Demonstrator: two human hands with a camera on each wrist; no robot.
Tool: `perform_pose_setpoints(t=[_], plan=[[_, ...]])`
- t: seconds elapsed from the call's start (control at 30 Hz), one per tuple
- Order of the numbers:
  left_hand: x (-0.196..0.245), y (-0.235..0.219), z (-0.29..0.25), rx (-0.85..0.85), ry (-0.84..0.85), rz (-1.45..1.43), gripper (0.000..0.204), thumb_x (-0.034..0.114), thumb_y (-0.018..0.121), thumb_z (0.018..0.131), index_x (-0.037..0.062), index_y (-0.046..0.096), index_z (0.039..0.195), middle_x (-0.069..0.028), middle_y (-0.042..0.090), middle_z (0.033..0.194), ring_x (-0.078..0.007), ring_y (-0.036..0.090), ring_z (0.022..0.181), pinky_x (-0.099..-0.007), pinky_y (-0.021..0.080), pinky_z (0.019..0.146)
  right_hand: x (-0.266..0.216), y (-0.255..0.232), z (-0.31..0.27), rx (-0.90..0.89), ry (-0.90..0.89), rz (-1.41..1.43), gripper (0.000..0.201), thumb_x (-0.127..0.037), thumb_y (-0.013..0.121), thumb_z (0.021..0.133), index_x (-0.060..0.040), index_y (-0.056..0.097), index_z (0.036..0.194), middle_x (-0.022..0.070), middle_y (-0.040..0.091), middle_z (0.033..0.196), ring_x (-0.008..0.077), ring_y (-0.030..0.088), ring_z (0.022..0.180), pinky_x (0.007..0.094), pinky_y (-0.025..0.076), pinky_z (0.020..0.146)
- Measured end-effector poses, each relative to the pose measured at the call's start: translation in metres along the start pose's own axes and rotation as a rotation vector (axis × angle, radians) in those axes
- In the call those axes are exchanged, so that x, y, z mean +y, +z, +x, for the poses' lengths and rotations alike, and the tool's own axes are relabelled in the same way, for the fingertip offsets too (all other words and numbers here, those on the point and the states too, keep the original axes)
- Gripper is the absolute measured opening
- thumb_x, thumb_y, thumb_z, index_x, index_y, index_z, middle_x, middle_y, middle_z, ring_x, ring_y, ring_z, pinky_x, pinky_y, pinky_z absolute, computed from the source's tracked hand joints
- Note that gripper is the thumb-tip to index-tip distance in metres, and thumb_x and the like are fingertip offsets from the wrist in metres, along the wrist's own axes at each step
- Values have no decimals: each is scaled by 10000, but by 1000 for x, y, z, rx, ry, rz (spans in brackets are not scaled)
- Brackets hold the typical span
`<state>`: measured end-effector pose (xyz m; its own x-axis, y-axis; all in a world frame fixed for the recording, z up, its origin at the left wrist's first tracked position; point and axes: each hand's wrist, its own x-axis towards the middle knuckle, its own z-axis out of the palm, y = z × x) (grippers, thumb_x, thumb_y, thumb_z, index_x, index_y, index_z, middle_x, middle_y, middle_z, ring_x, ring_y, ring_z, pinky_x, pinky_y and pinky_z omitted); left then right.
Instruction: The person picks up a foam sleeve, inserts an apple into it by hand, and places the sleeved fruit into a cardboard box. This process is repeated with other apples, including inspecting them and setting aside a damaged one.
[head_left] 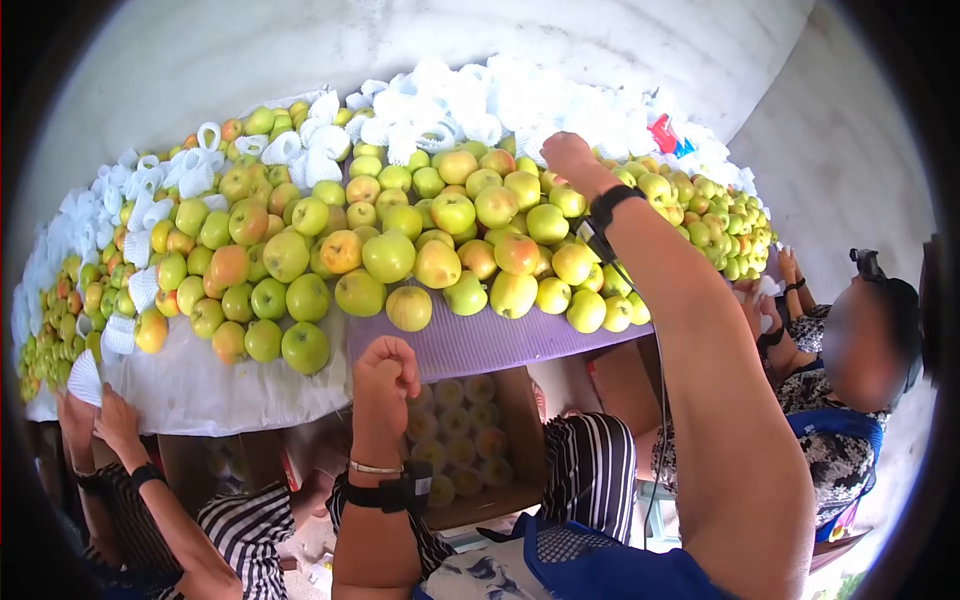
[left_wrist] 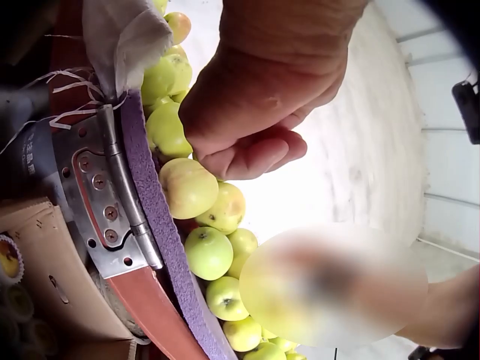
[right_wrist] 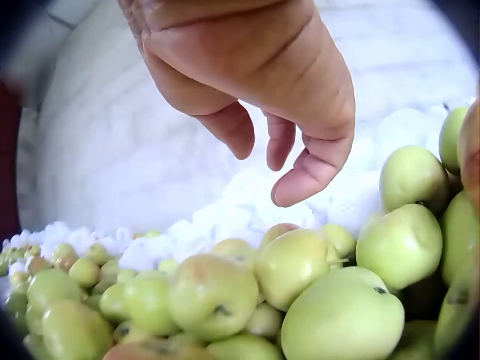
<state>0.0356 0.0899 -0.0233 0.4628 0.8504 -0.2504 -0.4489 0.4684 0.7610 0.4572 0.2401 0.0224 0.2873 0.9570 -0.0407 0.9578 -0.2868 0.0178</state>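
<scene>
My right hand [head_left: 570, 158] reaches over a large heap of green and reddish apples [head_left: 452, 212] to the white foam net sleeves [head_left: 500, 100] along its back. In the right wrist view its fingers [right_wrist: 307, 176] bend loosely downward with nothing between them, above the apples. Nearer me, my left hand [head_left: 385, 372] is raised in front of the heap's front edge, over the purple corrugated mat [head_left: 480, 340]. Its fingers curl loosely, and nothing shows in them. In the left wrist view the left hand [left_wrist: 255, 112] overlaps the nearest apples.
Below the table edge stands a cardboard box [head_left: 515, 395] with rows of wrapped apples. At the left another person's hands [head_left: 110, 420] hold a foam sleeve. A person [head_left: 850, 400] sits at the right. A metal hinge [left_wrist: 109, 195] lies along the table's edge.
</scene>
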Motion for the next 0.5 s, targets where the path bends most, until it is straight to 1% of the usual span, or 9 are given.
perform_pose_setpoints(t=[0.03,0.1,0.2,0.23,0.33,0.37,0.43,0.47,0.5], plan=[[1,0,1,5,-3,-4,156,-9,373,689,5,501,778,-41,455,620,-126,425,500,-219,361,472,0,4,6,55,32,-52,187,-106,509,828,-12,623,942,119,555,1087,248,599,864,357,517,735],[2,1,4,8,-19,-8,159,-10,374,692,7,503,783,-41,457,617,-127,428,499,-222,364,474,-41,-16,-23,293,112,-141,215,-61,485,821,-2,616,981,127,472,1217,279,540,1036,380,489,831],[-1,-3,8,21,-40,-10,154,-10,380,712,13,507,795,-42,460,610,-130,434,499,-226,370,479,-43,-19,-5,48,23,-322,275,-64,449,834,0,601,1055,123,347,1320,294,415,1160,400,432,916],[-2,-4,8,24,-47,-9,151,-10,383,721,15,509,800,-43,461,608,-131,436,499,-227,371,481,-44,-18,-3,61,6,-351,274,-78,433,850,12,600,1047,125,414,1281,287,473,1128,394,447,897],[-1,-2,10,23,-58,-13,134,-8,396,753,20,513,809,-44,466,604,-135,443,499,-232,375,484,-34,-10,13,-11,-1,-244,276,-95,443,849,17,599,1047,132,442,1287,287,529,1093,390,464,869],[0,-2,11,15,-62,-23,130,-9,398,759,21,514,811,-44,466,605,-135,445,501,-232,375,485,-29,-5,15,33,-41,-297,274,-95,450,845,7,605,1047,133,486,1269,287,565,1061,392,476,842],[1,-1,11,-1,-70,-45,124,-9,401,771,21,514,813,-44,467,606,-135,448,504,-233,376,487,-23,-2,21,-68,-43,-310,240,-47,477,807,20,607,998,167,534,1179,303,569,1038,390,470,852],[2,0,10,11,-71,-61,118,-6,410,765,24,518,803,-36,473,600,-121,444,501,-221,364,478,-20,-2,21,-120,-41,-319,225,-24,491,788,26,608,973,184,557,1134,311,570,1026,388,467,857],[3,4,10,22,-73,-77,112,-4,419,759,27,521,794,-29,478,595,-108,439,498,-209,353,470,-15,3,22,-74,-59,-343,211,-34,507,785,25,610,959,182,572,1092,320,578,991,384,470,855]])
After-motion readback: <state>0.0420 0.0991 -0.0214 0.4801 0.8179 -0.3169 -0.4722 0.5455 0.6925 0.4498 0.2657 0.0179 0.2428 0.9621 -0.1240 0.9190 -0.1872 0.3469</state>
